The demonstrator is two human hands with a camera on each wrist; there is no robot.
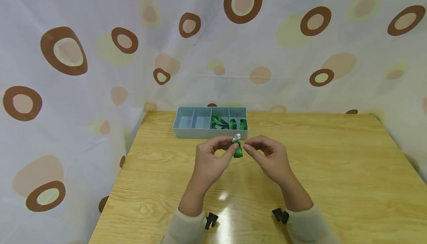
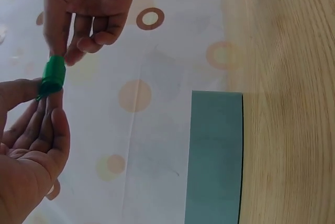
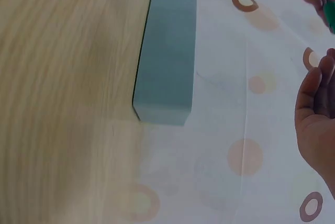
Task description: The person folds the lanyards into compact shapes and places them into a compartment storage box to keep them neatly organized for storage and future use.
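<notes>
Between thumb and fingertips, my left hand pinches a looped piece of green ribbon, held up over the table. A small white looped piece sticks up above the ribbon; whether it is joined to it cannot be told. Just to the right, my right hand holds its thumb and index fingertips close together beside the ribbon, with a narrow gap in the head view. In the left wrist view the green ribbon stands between both hands. The right wrist view shows only its edge.
Behind the hands stands a blue-grey divided box, with green ribbon pieces in its two right compartments. It sits on a wooden table against a patterned cloth. Black fittings show at both sleeves.
</notes>
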